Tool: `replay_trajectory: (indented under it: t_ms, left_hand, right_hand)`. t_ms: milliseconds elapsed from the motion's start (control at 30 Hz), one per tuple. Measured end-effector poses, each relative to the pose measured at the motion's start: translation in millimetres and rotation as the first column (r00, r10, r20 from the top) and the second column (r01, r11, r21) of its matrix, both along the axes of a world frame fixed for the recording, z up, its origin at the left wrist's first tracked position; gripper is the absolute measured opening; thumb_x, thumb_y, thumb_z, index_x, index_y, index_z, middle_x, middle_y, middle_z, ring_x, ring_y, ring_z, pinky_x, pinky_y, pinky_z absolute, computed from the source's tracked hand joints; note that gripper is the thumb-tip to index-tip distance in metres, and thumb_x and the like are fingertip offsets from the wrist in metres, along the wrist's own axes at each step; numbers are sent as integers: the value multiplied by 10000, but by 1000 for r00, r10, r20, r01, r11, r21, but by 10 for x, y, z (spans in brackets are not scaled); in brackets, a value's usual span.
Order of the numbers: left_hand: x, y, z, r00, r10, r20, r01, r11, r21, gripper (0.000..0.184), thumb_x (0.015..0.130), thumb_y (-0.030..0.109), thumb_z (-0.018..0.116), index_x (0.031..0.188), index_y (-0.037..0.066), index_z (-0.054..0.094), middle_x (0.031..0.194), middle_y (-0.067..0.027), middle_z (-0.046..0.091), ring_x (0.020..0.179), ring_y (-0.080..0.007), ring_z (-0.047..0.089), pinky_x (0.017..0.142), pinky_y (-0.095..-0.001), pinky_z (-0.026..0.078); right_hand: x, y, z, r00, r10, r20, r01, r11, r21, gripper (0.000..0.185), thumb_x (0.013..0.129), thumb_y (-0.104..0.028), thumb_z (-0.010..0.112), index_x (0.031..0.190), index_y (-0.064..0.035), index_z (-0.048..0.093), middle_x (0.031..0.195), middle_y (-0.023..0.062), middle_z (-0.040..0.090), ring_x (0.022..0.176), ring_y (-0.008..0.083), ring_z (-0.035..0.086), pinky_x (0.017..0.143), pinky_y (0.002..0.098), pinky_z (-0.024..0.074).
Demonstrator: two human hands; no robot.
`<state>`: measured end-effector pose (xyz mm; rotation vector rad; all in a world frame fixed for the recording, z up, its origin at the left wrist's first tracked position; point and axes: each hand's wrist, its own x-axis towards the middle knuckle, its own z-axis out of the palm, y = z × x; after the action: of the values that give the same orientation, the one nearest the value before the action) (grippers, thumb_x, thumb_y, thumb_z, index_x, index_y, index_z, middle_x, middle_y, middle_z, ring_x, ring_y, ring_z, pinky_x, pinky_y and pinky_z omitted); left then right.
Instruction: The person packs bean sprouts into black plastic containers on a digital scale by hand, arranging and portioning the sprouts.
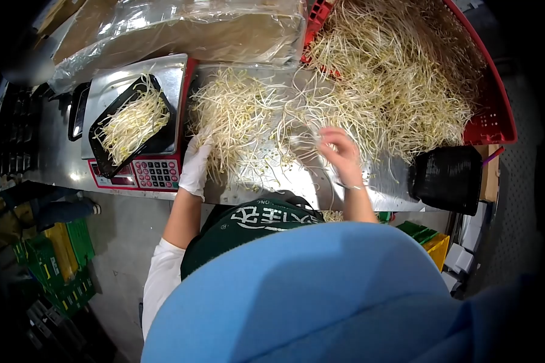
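Note:
My left hand (195, 166), in a white glove, rests against the left side of a loose pile of bean sprouts (233, 115) on the metal table; its fingers are partly hidden by sprouts. My bare right hand (341, 156) is above the table by the larger sprout heap (393, 91), its fingers curled and somewhat blurred. Whether it holds any sprouts is unclear. A black tray filled with sprouts (136, 127) sits tilted on the scale (178, 75), to the left of my gloved hand.
The red crate (505, 121) lies at the right with sprouts spilling out. Stacked black trays (448, 178) stand at the right table edge. Plastic-covered cardboard (224, 39) lies behind the scale. Black trays (18, 130) are at far left, green crates (57, 272) on the floor.

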<state>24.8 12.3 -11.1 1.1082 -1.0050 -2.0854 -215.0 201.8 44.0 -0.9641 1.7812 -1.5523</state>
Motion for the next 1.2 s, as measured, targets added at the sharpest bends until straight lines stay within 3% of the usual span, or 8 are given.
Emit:
replay_trajectory:
  t_ms: [167, 267, 433, 533, 667, 833, 933, 1200]
  left_hand:
    - [4, -63, -96, 999, 23, 27, -23, 1000, 9, 367, 860, 143, 549, 1201, 37, 462, 1048, -55, 571, 881, -117, 557, 693, -231, 471]
    - [-16, -66, -63, 1000, 11, -4, -11, 996, 90, 358, 855, 130, 543, 1194, 36, 472, 1057, -57, 569, 897, -119, 553, 705, -235, 467]
    - [-104, -74, -95, 1000, 0, -14, -4, 973, -229, 381, 857, 60, 496, 1228, -13, 453, 1135, -96, 559, 971, -155, 558, 827, -254, 450]
    - [-290, -151, 149, 997, -72, 29, 77, 861, -503, 405, 846, -2, 502, 1245, -11, 427, 1182, -84, 526, 1055, -143, 502, 913, -258, 388]
    - [-310, -312, 385, 694, 304, 653, 632, 179, -754, 615, 759, 83, 645, 1306, 31, 369, 1315, -213, 407, 1196, -342, 405, 1016, -404, 293]
    - [-448, 113, 485, 746, 343, 570, 597, 34, -802, 654, 736, 86, 617, 1340, 122, 369, 1378, -143, 364, 1254, -341, 338, 1060, -441, 184]
    - [-712, 132, 364, 799, 211, 562, 573, 16, -820, 548, 778, 83, 563, 1303, 85, 406, 1325, -163, 425, 1204, -349, 407, 1033, -457, 255]
    - [-1887, 20, -87, 683, 106, 722, 729, -39, -684, 612, 799, 284, 614, 1315, 71, 363, 1302, -218, 423, 1217, -362, 389, 1016, -402, 317]
  right_hand:
    - [-412, 1556, 102, 915, 69, 398, -199, 935, 295, 75, 736, -70, 637, 772, -18, 597, 862, 52, 591, 784, 150, 547, 727, 297, 445]
    - [-299, 1911, -9, 816, 549, -181, 271, -87, 959, 359, 673, -311, 695, 900, -37, 650, 865, 146, 640, 769, 281, 616, 705, 359, 486]
    - [-242, 1278, -112, 875, 119, -470, 205, 788, 580, 467, 711, -261, 704, 1084, -14, 569, 1069, 171, 579, 1009, 332, 539, 881, 373, 420]
    - [-300, 519, -603, 715, 100, -691, 321, 832, 453, 748, 690, -380, 717, 1239, 36, 425, 1241, 225, 467, 1162, 355, 422, 978, 407, 338]
    - [-82, 155, -641, 654, 205, -728, 374, 749, 547, 801, 679, -350, 707, 1306, -15, 338, 1266, 213, 437, 1151, 371, 409, 931, 426, 381]
    - [-242, 106, -586, 863, -38, -503, 212, 932, 293, 433, 695, -120, 619, 1112, -30, 544, 1006, 202, 570, 908, 348, 570, 823, 382, 463]
    - [-30, -17, -153, 813, 469, -345, -273, 830, 485, 558, 721, -278, 663, 1203, -61, 484, 1096, 166, 544, 1017, 323, 536, 870, 362, 446]
    - [-1056, -734, -604, 404, 331, -853, 204, 876, 436, 499, 715, -90, 561, 1209, -125, 501, 1176, 144, 526, 1041, 300, 521, 886, 364, 433]
